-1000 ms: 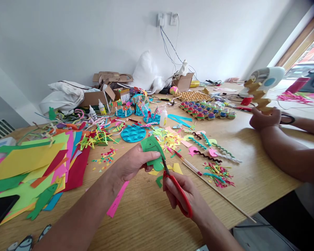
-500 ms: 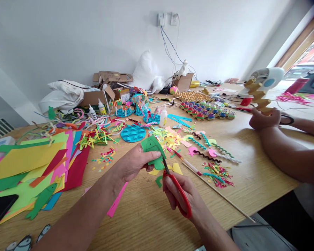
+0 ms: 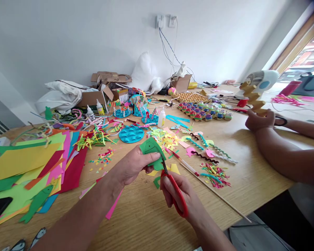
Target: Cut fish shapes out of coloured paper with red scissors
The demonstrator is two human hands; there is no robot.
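Between the thumb and fingers of my left hand (image 3: 132,165) is a piece of green paper (image 3: 148,145) with a drawn outline and a small dark dot, like a fish. My right hand (image 3: 183,190) is closed round the handles of red scissors (image 3: 183,205). Their dark blades meet the right edge of the green paper; the exact cut is too small to make out. Below the paper a green scrap (image 3: 156,182) and yellow paper pieces (image 3: 175,169) lie on the table. A cut-out green paper fish (image 3: 39,202) rests at the left.
Coloured paper sheets (image 3: 23,162) are piled at left. A blue scalloped disc (image 3: 131,134), a glue bottle (image 3: 161,118) and paper scraps lie beyond my hands. A wooden stick (image 3: 219,196) crosses the right side. Another person's hand (image 3: 260,120) holds a yellow egg-carton strip (image 3: 252,97).
The view has shifted slightly, so the table's things appear a little further left. My hands keep nearly the same pose, with the scissors still at the green paper's edge.
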